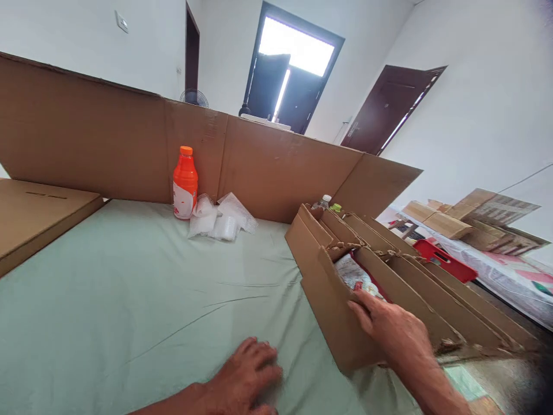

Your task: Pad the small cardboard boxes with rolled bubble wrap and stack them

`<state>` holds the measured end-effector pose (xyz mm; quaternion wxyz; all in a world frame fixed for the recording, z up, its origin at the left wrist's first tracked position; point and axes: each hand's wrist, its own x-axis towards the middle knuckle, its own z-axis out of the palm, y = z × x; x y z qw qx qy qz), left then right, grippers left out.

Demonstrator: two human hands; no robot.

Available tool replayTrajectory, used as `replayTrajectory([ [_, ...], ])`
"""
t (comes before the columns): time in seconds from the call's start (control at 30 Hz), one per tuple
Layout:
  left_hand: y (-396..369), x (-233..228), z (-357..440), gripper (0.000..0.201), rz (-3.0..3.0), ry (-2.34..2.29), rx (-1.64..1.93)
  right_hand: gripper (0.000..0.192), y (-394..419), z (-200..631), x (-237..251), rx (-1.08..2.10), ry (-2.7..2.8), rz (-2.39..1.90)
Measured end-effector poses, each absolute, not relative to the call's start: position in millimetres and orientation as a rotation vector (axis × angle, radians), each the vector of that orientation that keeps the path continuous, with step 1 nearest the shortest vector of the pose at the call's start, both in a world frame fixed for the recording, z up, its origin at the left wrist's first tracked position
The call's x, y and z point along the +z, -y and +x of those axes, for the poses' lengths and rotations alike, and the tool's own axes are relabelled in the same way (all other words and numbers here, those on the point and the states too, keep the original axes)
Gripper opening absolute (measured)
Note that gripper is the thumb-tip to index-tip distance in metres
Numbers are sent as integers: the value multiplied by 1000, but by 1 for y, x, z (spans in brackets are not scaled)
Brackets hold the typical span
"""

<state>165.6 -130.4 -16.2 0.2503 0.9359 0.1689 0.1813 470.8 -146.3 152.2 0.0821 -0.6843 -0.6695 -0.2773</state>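
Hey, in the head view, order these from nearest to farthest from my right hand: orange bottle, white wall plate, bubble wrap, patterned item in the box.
From your right hand:
1. Patterned item: at the hand, in the cardboard box.
2. Bubble wrap: left, on the green cloth.
3. Orange bottle: behind and left of the bubble wrap.
4. White wall plate: upper left.

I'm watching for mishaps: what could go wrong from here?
The white patterned item by the right hand might snag on the ragged edges of the divided cardboard box. That box could shift if tugged, since the left hand isn't bracing it. The upright orange bottle might topple if bumped.
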Motion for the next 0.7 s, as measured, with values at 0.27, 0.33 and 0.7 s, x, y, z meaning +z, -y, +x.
replayTrajectory([
  [0.27, 112, 7, 45, 64, 1978, -1342, 930, 30, 172, 361, 180, -361, 2473, -1209],
  [0.33, 122, 12, 24, 70, 1972, -1384, 898, 18, 178, 352, 185, -203, 2455, -1024],
  [0.7, 147, 0, 12, 81, 1876, -1368, 850, 36, 216, 399, 45, 491, 1495, -1699],
])
